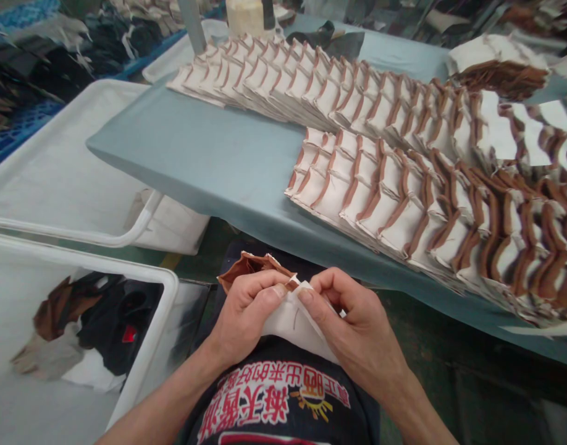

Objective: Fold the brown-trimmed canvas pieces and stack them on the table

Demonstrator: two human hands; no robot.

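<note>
A sewn piece of white and brown material (283,321) lies over my lap, its brown side (251,266) folded up at the far left. My left hand (249,309) pinches the seam edge of this piece between thumb and fingers. Close beside it, my right hand (343,309) grips the same edge, thumb on top and fingers curled under. A dark thread or line marks the white face just below the thumbs. Both hands' fingertips almost meet at the seam, and whatever lies under them is hidden.
Ahead stands a table with a grey-blue cover (209,148). Two long rows of overlapping white and brown pieces (367,185) lie on it, with another stack (496,62) at the far right. White bins (172,296) stand on the left; the nearer one holds dark, brown and white scraps (112,327).
</note>
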